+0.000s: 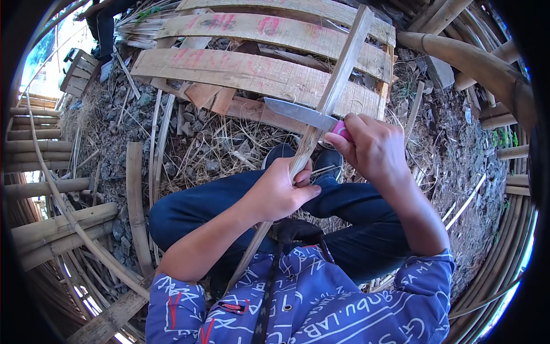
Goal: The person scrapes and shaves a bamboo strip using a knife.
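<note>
My left hand (282, 188) is closed around a long split bamboo strip (344, 67). The strip slants from my lap up to the far pallet. In my right hand (371, 143) is a knife (298, 112) with a pink handle, most of which the fingers cover. Its blade points left and lies across the strip, touching it just beyond my left hand. Whether the edge has bitten into the strip, I cannot tell.
A wooden pallet (229, 64) with pink marks lies ahead. Bamboo poles (63, 223) stand close on the left, and a thick pole (470, 51) juts in at right. Shavings and stones (195, 143) cover the ground. A person's leg (102, 31) shows at far left.
</note>
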The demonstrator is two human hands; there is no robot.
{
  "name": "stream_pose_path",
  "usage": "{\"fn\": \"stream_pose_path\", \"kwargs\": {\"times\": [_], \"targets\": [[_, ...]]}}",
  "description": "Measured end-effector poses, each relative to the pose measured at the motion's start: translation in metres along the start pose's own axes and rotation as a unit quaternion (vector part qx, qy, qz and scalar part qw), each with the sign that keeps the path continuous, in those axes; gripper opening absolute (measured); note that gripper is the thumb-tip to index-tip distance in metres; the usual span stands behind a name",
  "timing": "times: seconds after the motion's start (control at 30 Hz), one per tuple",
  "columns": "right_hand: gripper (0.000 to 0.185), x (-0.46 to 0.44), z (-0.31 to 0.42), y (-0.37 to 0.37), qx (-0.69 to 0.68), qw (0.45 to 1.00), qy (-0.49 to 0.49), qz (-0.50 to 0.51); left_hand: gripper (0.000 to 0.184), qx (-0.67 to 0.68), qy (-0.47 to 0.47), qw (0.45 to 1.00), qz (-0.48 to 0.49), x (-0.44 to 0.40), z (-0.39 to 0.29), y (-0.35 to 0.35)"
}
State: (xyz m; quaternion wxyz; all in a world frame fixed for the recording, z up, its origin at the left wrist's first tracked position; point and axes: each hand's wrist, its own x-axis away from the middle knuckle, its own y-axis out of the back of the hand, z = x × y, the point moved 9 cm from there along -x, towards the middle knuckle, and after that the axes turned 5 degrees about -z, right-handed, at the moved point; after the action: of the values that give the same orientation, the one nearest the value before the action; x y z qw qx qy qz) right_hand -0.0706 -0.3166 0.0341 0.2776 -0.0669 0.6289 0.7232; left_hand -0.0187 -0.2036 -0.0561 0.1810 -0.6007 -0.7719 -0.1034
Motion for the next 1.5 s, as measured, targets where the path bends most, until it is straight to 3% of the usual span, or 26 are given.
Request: {"fn": "stream_pose_path", "kwargs": {"times": [0.8, 0.87, 0.93, 1.23, 1.4, 1.43, 1.5], "targets": [[0.041, -0.020, -0.042, 0.009, 0.085, 0.995, -0.008, -0.055, 0.039, 0.008, -0.005, 1.000, -0.005, -0.001, 0.008, -0.002], [0.043, -0.019, -0.102, 0.019, 0.096, 0.977, -0.184, -0.048, 0.039, 0.005, -0.002, 1.000, -0.005, 0.005, 0.015, -0.005], [0.045, -0.020, -0.118, 0.030, 0.106, 0.985, -0.126, -0.060, 0.038, -0.005, 0.012, 1.000, 0.009, 0.007, 0.031, -0.009], [0.049, -0.021, -0.127, 0.029, 0.117, 0.978, -0.161, -0.056, 0.040, 0.022, 0.041, 0.999, 0.027, 0.004, 0.030, -0.006], [0.057, -0.008, -0.165, 0.035, 0.013, 0.957, -0.286, -0.052, 0.041, 0.021, 0.031, 0.998, 0.042, 0.005, 0.033, -0.005], [0.060, -0.007, -0.166, 0.047, 0.024, 0.953, -0.286, -0.099, 0.041, 0.037, 0.045, 0.998, 0.036, 0.006, 0.038, -0.004], [0.061, -0.001, -0.173, 0.047, 0.007, 0.953, -0.286, -0.098, 0.042, 0.050, 0.054, 0.997, 0.031, 0.004, 0.039, -0.003]]}}
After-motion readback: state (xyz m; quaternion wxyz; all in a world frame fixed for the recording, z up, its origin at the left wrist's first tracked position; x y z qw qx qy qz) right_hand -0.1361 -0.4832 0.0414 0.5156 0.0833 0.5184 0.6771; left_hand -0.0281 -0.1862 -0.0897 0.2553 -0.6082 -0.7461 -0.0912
